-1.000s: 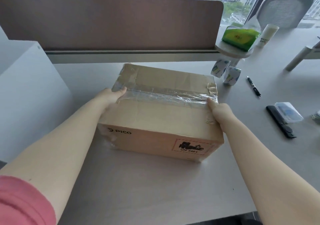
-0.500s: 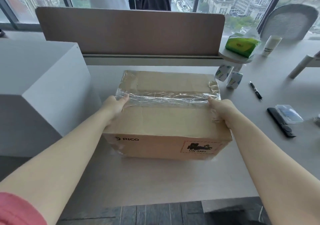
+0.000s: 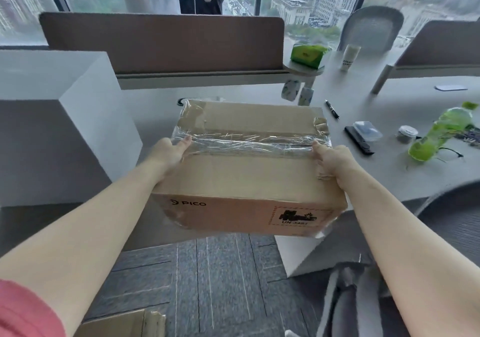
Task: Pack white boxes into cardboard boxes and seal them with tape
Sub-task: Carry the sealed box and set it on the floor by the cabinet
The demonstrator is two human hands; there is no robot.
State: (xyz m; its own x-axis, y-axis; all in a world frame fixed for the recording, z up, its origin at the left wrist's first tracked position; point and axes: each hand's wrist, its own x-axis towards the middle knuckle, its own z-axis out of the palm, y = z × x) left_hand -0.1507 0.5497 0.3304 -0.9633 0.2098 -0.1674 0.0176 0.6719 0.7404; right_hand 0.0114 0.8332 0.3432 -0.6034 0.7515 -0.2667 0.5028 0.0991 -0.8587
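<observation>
Arms reach forward from the head view, left hand and right hand each with its grip clamped on an end of the cardboard box, thumbs on the tape. Box, taped closed with contents hidden, overhangs the counter edge above the floor.

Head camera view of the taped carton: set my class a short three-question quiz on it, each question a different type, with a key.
1. True or false: the cardboard box lies open, with no tape on it.
2. Which grips the carton's right end? A) left hand B) right hand C) neither
3. Fill in: the black pen lies on the ____.

Key: 1 false; 2 B; 3 desk.
</observation>
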